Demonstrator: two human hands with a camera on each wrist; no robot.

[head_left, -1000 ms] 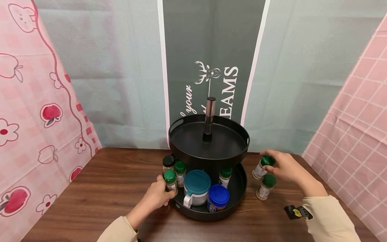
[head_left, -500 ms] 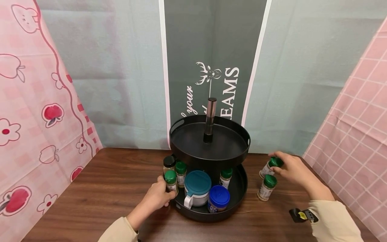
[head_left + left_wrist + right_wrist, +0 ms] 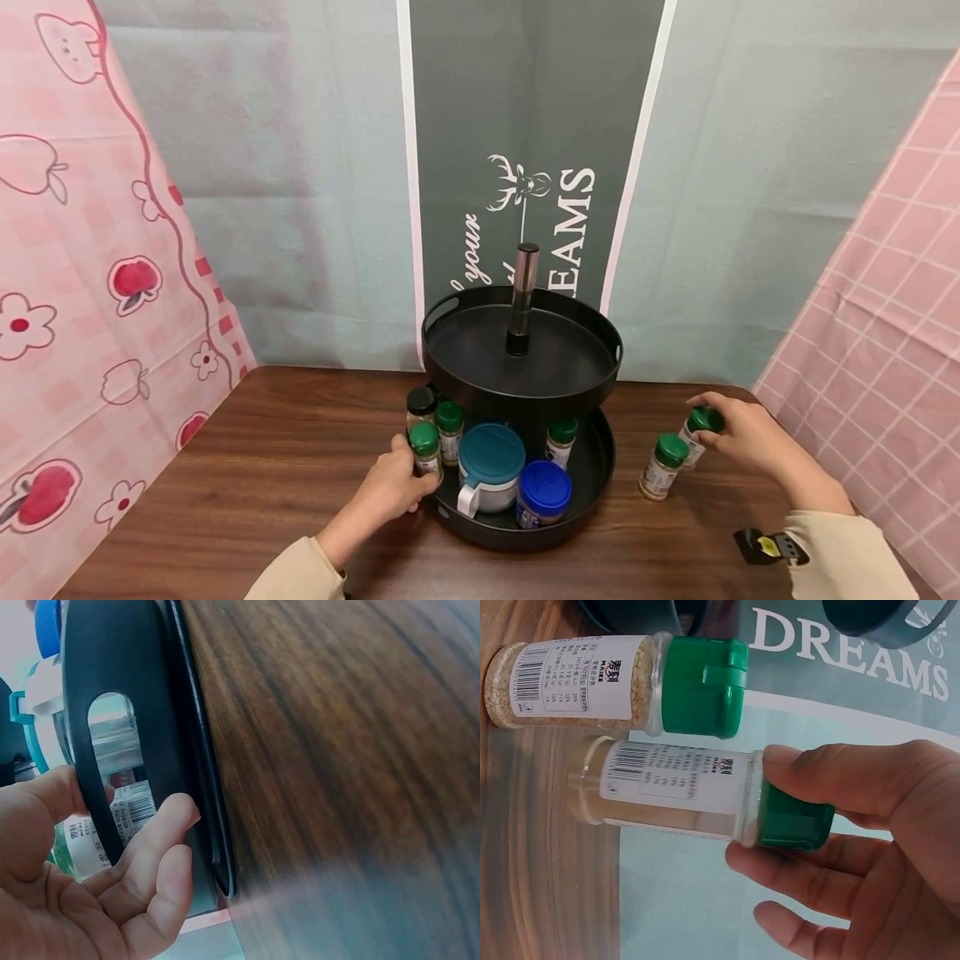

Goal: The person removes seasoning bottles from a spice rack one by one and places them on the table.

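Observation:
A two-tier black round tray stand stands mid-table. My left hand grips its lower rim; in the left wrist view the thumb reaches inside at the handle slot and the fingers curl outside. Just inside that rim is a green-lidded spice jar, its label visible through the slot. At the right, my right hand pinches another spice jar by its green lid, thumb and finger on opposite sides. That jar is upright; whether its base touches the table I cannot tell. A further green-lidded spice jar stands beside it.
The lower tier also carries a teal-lidded container, a blue-lidded jar, green-lidded jars and a black-lidded jar. Above them the upper tier has a central post. Cloth curtains surround the wooden table.
My right hand has moved right and a little nearer with its spice jar, from behind the other jar to its right side. The left hand stays at the lower rim.

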